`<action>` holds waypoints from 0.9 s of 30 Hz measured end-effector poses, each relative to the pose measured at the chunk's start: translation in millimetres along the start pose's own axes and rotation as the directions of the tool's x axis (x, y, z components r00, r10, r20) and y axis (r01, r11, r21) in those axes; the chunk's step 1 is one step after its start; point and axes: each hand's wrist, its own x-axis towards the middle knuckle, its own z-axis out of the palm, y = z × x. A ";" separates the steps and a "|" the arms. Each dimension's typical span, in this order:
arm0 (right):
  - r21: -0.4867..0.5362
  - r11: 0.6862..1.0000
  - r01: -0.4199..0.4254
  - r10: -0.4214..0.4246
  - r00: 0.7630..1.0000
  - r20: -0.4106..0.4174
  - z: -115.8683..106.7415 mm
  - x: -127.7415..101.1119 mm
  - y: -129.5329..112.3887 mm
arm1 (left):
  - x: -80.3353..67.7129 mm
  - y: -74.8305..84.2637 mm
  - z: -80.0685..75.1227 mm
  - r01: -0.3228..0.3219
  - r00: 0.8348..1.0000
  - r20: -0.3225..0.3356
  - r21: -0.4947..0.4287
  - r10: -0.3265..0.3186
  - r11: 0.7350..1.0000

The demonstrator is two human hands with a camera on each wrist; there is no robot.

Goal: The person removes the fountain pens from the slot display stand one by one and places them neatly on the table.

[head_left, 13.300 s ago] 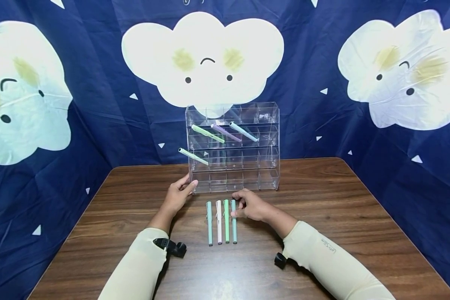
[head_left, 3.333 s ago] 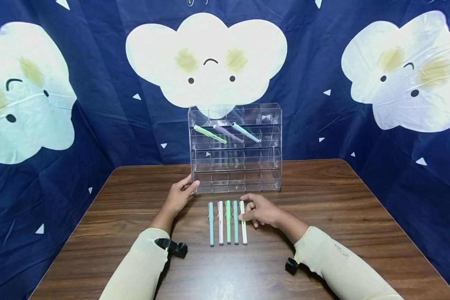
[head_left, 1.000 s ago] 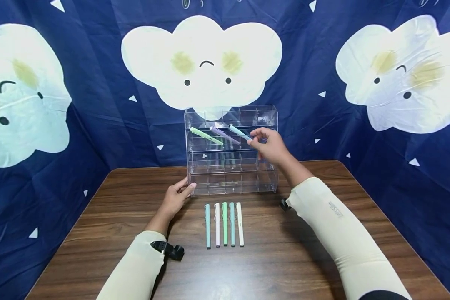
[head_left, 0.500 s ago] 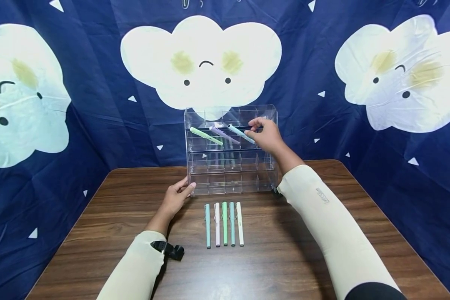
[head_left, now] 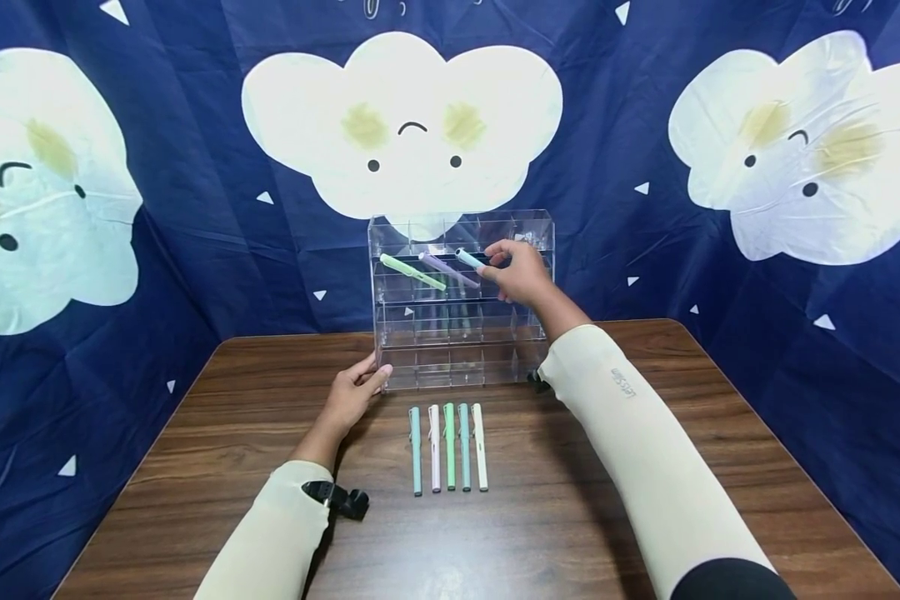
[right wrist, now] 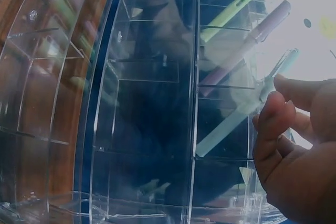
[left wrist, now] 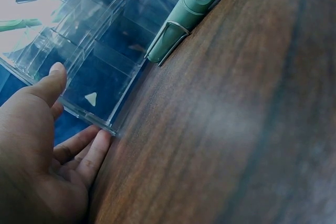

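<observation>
Right hand (head_left: 521, 271) pinches the teal pen (head_left: 468, 257) sticking out of the rack (head_left: 540, 229), purple pen (head_left: 448, 269) just left of the grip; left hand (head_left: 356, 392) lies relaxed against the rack's base. Looks like the pull-out step, probably needs a straight tug next

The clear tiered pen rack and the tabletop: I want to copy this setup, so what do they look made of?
Clear tiered pen rack: probably acrylic, glossy; you see straight through its thin dividers. Brown tabletop: wood or wood-look laminate, smooth with a low sheen; dark streaky grain shows.

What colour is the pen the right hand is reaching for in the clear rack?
Pale teal pen, clearest in the head view.
</observation>
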 end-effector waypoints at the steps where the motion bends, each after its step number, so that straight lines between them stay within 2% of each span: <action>1: -0.005 1.000 -0.003 0.003 1.000 0.000 1.4 0.7 -0.5 | 0.1 0.0 -0.2 -0.001 1.000 -0.003 0.005 0.001 1.000; 8: -0.048 0.999 -0.020 0.020 1.000 0.002 9.2 3.1 -2.1 | 0.4 0.6 0.1 -0.001 1.000 -0.011 0.025 0.001 1.000; 22: -0.022 0.995 -0.093 0.092 0.994 -0.064 18.1 4.6 -10.4 | 1.1 2.8 -0.2 -0.003 1.000 0.010 -0.019 0.003 1.000; 27: -0.060 0.992 -0.114 0.110 0.991 -0.073 20.2 4.1 -15.1 | 0.7 1.1 -0.4 -0.001 1.000 0.011 -0.015 0.001 1.000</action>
